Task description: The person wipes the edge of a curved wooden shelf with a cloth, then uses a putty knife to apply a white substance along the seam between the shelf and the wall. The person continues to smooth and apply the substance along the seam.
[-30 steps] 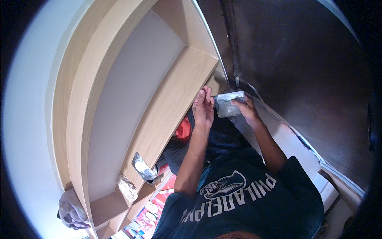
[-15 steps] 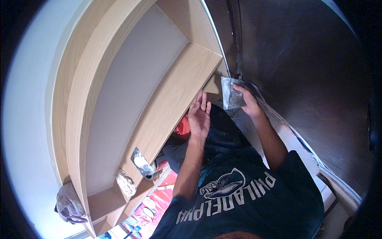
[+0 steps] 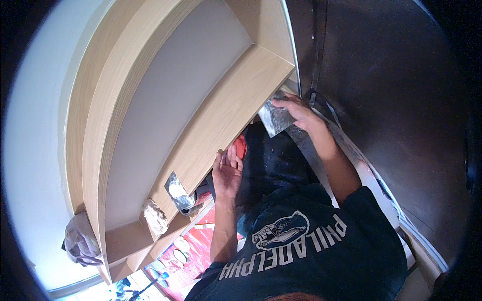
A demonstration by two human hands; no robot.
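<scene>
Gripping a thin, white-smeared metal plate (image 3: pixel 275 120) beside the front edge of the wooden shelf (image 3: pixel 236 95), the right hand (image 3: pixel 301 114) lays a digit across its face, likely to steady it; whether plate and edge touch, I cannot tell. The left hand (image 3: pixel 228 178), palm up, fingers loosely spread and holding nothing visible, is at that edge. A second metal blade (image 3: pixel 175 189) bearing white paste sits farther along, presumably for easy reach. Compared with half a second ago, the plate is closer to the shelf and the left hand farther from it.
</scene>
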